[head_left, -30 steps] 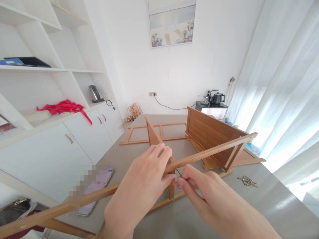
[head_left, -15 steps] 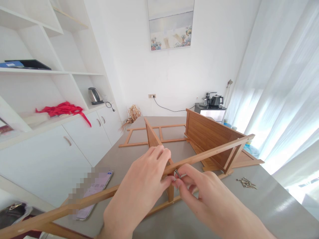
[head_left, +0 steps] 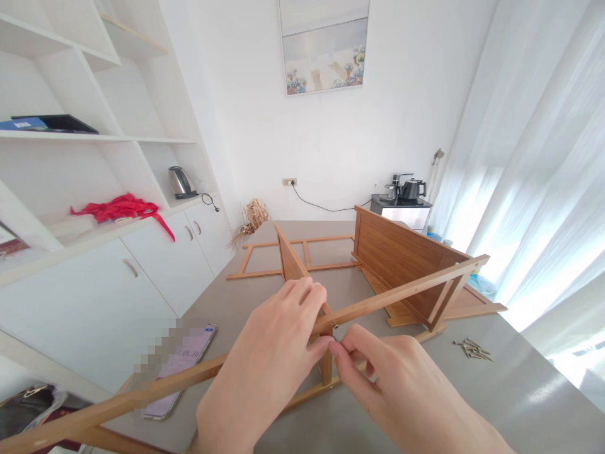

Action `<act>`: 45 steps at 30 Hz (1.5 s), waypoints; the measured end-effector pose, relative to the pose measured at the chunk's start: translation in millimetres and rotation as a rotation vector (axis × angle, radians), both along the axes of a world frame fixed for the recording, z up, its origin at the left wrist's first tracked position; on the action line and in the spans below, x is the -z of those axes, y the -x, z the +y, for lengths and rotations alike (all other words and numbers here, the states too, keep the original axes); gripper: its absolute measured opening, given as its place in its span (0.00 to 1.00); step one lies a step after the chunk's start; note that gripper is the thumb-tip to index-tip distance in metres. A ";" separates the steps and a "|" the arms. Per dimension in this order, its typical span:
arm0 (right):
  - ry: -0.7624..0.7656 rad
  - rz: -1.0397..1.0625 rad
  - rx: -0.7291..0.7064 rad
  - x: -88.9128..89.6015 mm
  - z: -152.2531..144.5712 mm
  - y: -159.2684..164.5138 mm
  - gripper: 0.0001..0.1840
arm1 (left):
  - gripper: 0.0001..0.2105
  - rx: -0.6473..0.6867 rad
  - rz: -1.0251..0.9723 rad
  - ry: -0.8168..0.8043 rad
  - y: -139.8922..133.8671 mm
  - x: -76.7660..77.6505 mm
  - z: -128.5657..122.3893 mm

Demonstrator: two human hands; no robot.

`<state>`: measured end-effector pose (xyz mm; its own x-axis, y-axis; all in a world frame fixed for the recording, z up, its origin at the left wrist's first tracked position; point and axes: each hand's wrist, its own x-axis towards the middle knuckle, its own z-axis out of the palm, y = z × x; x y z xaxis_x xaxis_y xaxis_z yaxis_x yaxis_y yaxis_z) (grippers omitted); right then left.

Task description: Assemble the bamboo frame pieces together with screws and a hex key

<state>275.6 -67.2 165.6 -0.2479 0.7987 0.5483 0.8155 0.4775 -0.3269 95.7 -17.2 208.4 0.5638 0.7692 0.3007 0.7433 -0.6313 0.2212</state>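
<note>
My left hand (head_left: 278,343) wraps over the joint where a long wooden rail (head_left: 392,294) meets an upright wooden panel (head_left: 287,252). Its thumb reaches underneath, near my right fingertips. At the joint, a small metal screw (head_left: 335,326) shows at the rail's side, its head outward. Just below and to the right of it, my right hand (head_left: 387,366) is closed in a pinch, thumb and index finger together. A sliver of dark metal shows by these fingertips, but its kind is hidden. The rail belongs to a wooden frame standing on the table.
Several loose screws (head_left: 474,350) lie on the grey table (head_left: 510,384) at right. A larger wooden panel (head_left: 406,265) stands beyond the rail, and a flat ladder-like frame (head_left: 307,253) lies farther back. A phone (head_left: 184,372) rests at left, partly behind the rail.
My right fingertips have drawn slightly down from the rail, so the screw head shows more plainly. The left hand keeps its hold on the joint. The view has shifted a little.
</note>
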 end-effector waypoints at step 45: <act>0.076 -0.358 -0.169 -24.8 1.5 -42.5 0.11 | 0.08 0.033 0.043 -0.043 3.0 0.0 -0.9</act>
<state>318.1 -65.7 190.5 -0.5434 0.7656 0.3443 0.7966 0.5996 -0.0762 92.7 -18.2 208.5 0.6017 0.7370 0.3078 0.7303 -0.6637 0.1616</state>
